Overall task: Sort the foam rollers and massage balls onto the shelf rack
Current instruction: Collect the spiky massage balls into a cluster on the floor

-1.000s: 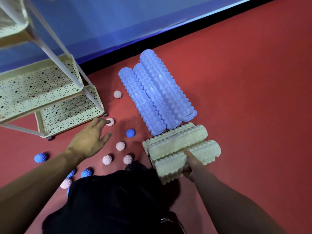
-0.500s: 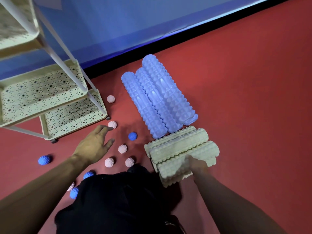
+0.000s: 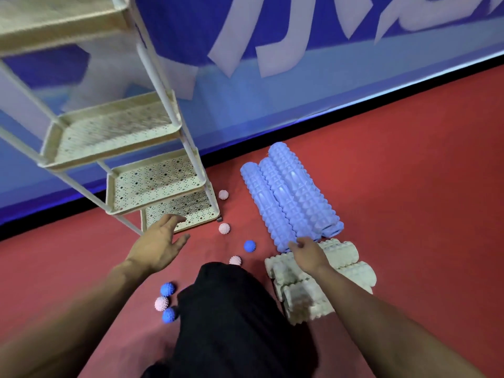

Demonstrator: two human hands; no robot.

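On red floor beside the shelf rack (image 3: pixel 152 184): my left hand (image 3: pixel 159 242) is hovering, fingers spread. My right hand (image 3: pixel 308 253), blurred, is reaching the blue foam rollers (image 3: pixel 291 197), its grip unreadable, partly hiding cream foam rollers (image 3: pixel 346 266). My knee (image 3: pixel 231 317) is covering some massage balls (image 3: pixel 249 246).

Three blue rollers (image 3: pixel 290 197) lay side by side on the red floor, cream rollers (image 3: pixel 351 268) bunched at their near ends; pink and blue spiky balls (image 3: pixel 224 228) sat scattered beside the cream rack (image 3: pixel 152 184).
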